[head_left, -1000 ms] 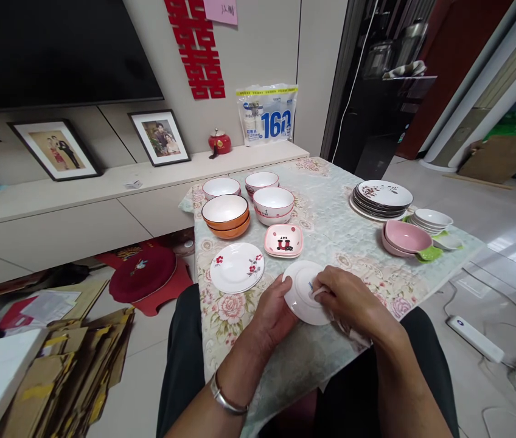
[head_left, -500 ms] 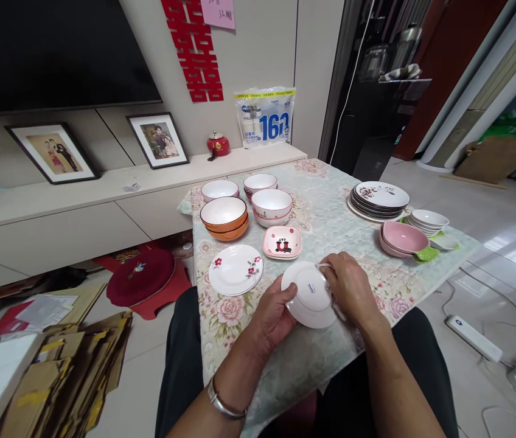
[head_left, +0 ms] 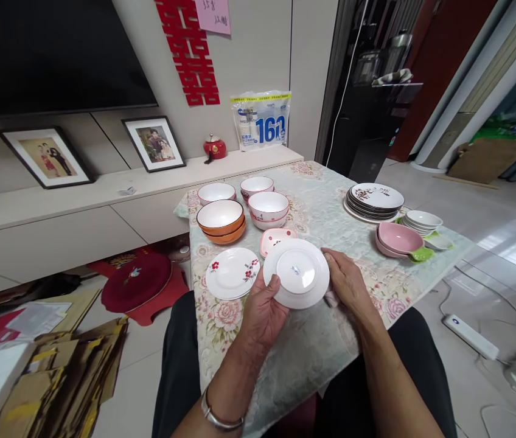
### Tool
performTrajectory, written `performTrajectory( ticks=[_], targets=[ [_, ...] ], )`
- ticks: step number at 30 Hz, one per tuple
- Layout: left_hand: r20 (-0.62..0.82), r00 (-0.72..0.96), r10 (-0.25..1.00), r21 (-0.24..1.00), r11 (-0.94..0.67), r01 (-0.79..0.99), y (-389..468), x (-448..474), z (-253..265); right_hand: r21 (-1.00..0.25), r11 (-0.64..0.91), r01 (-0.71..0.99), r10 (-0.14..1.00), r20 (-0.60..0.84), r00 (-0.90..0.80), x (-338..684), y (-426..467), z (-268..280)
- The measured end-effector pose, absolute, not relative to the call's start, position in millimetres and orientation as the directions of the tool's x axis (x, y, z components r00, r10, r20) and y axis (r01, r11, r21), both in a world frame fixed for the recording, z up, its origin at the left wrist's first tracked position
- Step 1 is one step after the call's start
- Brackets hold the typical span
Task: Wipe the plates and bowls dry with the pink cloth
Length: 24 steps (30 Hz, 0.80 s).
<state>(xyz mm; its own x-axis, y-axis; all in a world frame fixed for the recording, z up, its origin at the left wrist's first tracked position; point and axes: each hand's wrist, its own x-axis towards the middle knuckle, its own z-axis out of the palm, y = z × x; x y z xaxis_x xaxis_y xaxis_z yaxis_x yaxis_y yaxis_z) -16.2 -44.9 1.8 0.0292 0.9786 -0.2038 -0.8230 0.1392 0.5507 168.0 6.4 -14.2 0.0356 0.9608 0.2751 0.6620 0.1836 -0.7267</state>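
Observation:
A white plate (head_left: 303, 274), its underside with a small blue mark facing me, is tilted up over the near part of the table. My left hand (head_left: 264, 304) grips its left rim, thumb on the underside. At the right rim, my right hand (head_left: 347, 280) is closed around a pale cloth (head_left: 331, 298), mostly hidden by the hand and plate. Left of the held plate lie white plates with red flowers (head_left: 233, 274). Just behind it, a pink-rimmed square dish (head_left: 269, 240) is partly covered.
Orange bowls (head_left: 221, 228) and white red-rimmed bowls (head_left: 268, 210) stand farther back. To the right are stacked dark-edged plates (head_left: 373, 204), pink handled bowls (head_left: 399, 239) and small white dishes (head_left: 422, 220). The flowered tablecloth (head_left: 228, 313) covers the table.
The plate has been raised and tilted toward me, now overlapping the square dish. My right hand with the cloth has shifted from over the plate's face to its right edge.

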Motion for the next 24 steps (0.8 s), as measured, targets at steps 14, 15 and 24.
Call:
performTrajectory(
  ticks=[14, 15, 24],
  targets=[
    [0.407, -0.034, 0.913, 0.908, -0.408, -0.095, -69, -10, 7, -0.987, -0.006, -0.160, 0.970, 0.033, -0.241, 164, -23, 23],
    [0.428, 0.057, 0.902, 0.904, -0.426, -0.045, -67, -12, 5, -0.985, -0.027, -0.173, 0.962, 0.021, -0.273, 165, -24, 24],
    [0.527, 0.225, 0.819, 0.779, -0.572, 0.258, -55, -12, -2, -0.967, -0.182, -0.177, 0.946, -0.123, -0.299, 175, -24, 31]
  ],
)
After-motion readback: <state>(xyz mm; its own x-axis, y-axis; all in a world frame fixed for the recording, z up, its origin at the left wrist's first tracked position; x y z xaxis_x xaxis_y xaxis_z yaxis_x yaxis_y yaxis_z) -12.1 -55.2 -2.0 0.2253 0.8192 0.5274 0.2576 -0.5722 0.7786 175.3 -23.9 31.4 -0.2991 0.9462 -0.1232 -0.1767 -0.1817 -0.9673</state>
